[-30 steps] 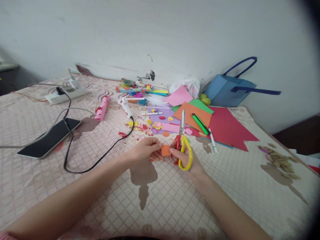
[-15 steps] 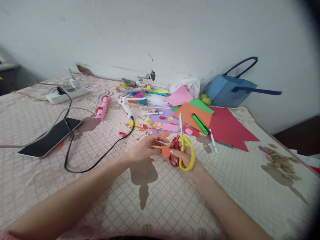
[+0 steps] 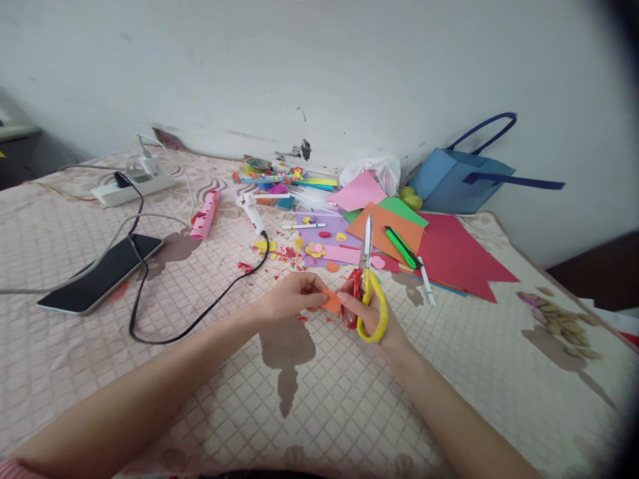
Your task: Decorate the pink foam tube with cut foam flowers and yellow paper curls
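Scissors and a scrap of orange paper, held over the quilt.

My left hand [image 3: 292,299] pinches a small, flat orange scrap [image 3: 330,303] by its left edge; it has tilted from a square face to a flatter sliver since half a second ago. My right hand [image 3: 372,318] is clamped through the red and yellow plastic loops of the scissors [image 3: 367,279], whose thin steel blades are now shut and point far, toward the paper sheets [image 3: 449,256]. Everything sits near the middle of the quilt [image 3: 319,399].
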`<control>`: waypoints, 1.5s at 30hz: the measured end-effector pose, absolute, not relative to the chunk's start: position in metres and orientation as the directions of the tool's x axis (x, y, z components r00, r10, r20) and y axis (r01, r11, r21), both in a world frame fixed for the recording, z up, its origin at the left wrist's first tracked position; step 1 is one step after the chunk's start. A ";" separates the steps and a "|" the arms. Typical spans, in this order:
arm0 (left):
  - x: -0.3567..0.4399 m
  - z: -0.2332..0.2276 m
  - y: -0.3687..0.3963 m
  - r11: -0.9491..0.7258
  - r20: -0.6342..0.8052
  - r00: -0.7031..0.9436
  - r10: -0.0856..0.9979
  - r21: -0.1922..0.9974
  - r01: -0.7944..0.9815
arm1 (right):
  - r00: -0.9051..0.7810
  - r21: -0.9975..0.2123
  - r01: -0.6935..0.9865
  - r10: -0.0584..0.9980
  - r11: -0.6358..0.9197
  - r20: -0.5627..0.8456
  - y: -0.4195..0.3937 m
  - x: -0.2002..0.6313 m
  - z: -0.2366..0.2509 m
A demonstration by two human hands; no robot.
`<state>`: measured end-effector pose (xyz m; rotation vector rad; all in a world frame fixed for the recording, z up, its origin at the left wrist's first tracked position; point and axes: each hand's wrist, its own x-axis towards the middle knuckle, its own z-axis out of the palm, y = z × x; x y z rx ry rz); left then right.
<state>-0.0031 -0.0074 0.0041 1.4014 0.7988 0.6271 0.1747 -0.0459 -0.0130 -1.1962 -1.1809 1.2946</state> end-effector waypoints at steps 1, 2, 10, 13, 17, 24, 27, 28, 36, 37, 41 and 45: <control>-0.002 0.004 -0.008 0.091 -0.117 0.595 0.795 0.993 0.073 | -0.024 -0.999 -0.025 0.999 -0.048 -0.047 -0.046 0.174 -0.013; -0.001 0.004 -0.010 0.102 -0.122 0.587 0.800 0.993 0.067 | -0.012 -0.999 -0.011 0.999 -0.044 -0.044 -0.047 0.174 -0.012; 0.004 0.006 -0.018 0.255 -0.182 0.430 0.884 0.960 -0.117 | -0.002 -1.000 -0.001 1.000 -0.013 -0.013 -0.049 0.172 -0.013; 0.000 0.011 -0.013 0.257 -0.154 0.346 0.925 0.926 -0.275 | -0.088 -1.000 0.003 0.996 -0.011 -0.012 -0.050 0.173 -0.013; -0.005 0.020 -0.010 0.232 -0.115 0.301 0.947 0.890 -0.392 | -0.208 -0.995 0.099 0.977 -0.033 -0.053 -0.056 0.172 -0.016; -0.008 0.030 -0.011 0.142 -0.052 0.199 0.979 0.871 -0.470 | -0.268 -0.946 0.316 0.963 0.070 -0.018 -0.067 0.164 -0.008; -0.008 0.032 -0.011 0.138 -0.062 0.169 0.984 0.865 -0.483 | -0.269 -0.921 0.374 0.963 0.111 0.007 -0.069 0.163 -0.002; -0.008 0.032 -0.011 0.137 -0.062 0.167 0.984 0.864 -0.484 | -0.265 -0.912 0.394 0.964 0.113 0.005 -0.069 0.162 0.000; -0.009 0.028 -0.008 0.112 -0.036 0.166 0.985 0.871 -0.478 | -0.272 -0.870 0.467 0.962 0.157 0.028 -0.069 0.162 0.003; -0.009 0.027 -0.008 0.113 -0.037 0.166 0.986 0.871 -0.479 | -0.271 -0.871 0.468 0.962 0.152 0.022 -0.068 0.163 0.003; -0.008 0.028 -0.009 0.111 -0.037 0.165 0.986 0.876 -0.470 | -0.268 -0.866 0.483 0.963 0.133 -0.001 -0.068 0.163 0.002; -0.009 0.029 -0.010 0.107 -0.034 0.166 0.986 0.885 -0.453 | -0.265 -0.848 0.506 0.964 0.156 0.020 -0.068 0.164 0.001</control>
